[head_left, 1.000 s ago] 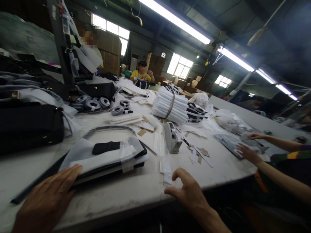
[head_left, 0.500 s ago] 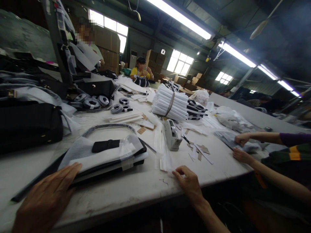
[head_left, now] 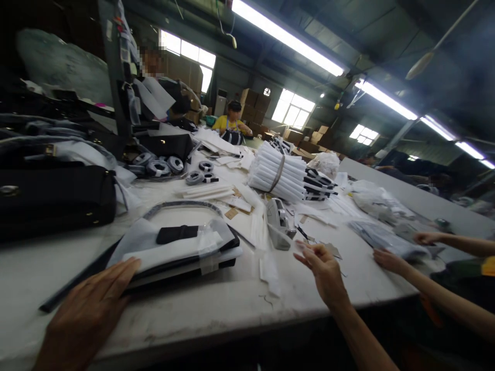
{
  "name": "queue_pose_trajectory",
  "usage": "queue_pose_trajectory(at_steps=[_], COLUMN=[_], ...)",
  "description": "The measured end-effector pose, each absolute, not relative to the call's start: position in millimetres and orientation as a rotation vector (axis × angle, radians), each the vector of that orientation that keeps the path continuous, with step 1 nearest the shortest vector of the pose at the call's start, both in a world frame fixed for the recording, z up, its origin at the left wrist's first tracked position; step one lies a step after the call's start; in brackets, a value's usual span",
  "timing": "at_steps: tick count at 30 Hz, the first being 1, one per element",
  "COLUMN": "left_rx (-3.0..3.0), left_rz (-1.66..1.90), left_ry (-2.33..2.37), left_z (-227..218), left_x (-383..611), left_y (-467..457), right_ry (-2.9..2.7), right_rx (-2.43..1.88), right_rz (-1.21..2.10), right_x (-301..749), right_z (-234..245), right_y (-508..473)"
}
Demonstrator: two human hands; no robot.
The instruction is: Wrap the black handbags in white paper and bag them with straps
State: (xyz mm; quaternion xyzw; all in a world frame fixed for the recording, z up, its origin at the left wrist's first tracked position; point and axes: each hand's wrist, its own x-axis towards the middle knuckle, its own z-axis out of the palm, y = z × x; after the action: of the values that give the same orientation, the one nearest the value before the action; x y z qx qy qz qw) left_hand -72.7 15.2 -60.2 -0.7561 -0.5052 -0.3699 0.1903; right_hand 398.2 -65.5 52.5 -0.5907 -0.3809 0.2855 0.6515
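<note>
A black bag (head_left: pixel 222 265) lies flat near the table's front edge, partly wrapped in white tissue paper (head_left: pixel 166 257), with a wrapped handle (head_left: pixel 185 204) arching behind it. Clear tape (head_left: pixel 208 250) crosses its right side. My left hand (head_left: pixel 93 293) rests on the bag's near left edge, fingers stretched out flat. To the right, my right hand (head_left: pixel 323 268) pinches the end of a strip of clear tape (head_left: pixel 280 232) that runs to a grey tape dispenser (head_left: pixel 276 219). The fingertips are slightly blurred.
A bundle of white-wrapped strips (head_left: pixel 276 170) stands behind the dispenser. Black bags (head_left: pixel 58 198) and wrapped coils (head_left: pixel 158 167) crowd the left. At right, a co-worker's hands (head_left: pixel 390 260) handle a plastic-covered item (head_left: pixel 375 237). Cardboard scraps (head_left: pixel 332 251) lie beyond my right hand.
My right hand has moved up and right from the table edge to the front of the dispenser, with tape stretched from it. My left hand stays on the bag. The view has shifted slightly.
</note>
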Motion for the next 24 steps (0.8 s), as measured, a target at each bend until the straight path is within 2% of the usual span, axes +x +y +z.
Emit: queue_pose_trajectory(at_steps=[5, 10, 14, 17, 24], left_rx=[-2.118, -1.973, -1.907, -1.904, -1.907], left_rz=[-0.993, -1.167, -1.283, -1.304, -1.376], left_ry=[-1.38, -1.578, -1.627, -1.638, -1.686], left_z=[-38.8, -28.7, -29.8, -30.6, -32.7], left_x=[-71.9, -69.0, -67.3, -65.8, -65.6], left_y=[9.5, 10.5, 11.7, 10.7, 7.7], right_ry=[-0.984, -1.73, -2.198, -2.091, -1.368], right_rx=[-1.193, -1.223, -1.292, -1.314, -1.45], right_rz=[0.679, 1.019, 1.195, 1.354, 1.593], right_x=[330.6, 229.1, 201.8, 210.0, 212.3], right_z=[61.2, 31.9, 18.7, 21.4, 13.8], right_y=[-50.0, -48.1, -43.6, -32.1, 28.5])
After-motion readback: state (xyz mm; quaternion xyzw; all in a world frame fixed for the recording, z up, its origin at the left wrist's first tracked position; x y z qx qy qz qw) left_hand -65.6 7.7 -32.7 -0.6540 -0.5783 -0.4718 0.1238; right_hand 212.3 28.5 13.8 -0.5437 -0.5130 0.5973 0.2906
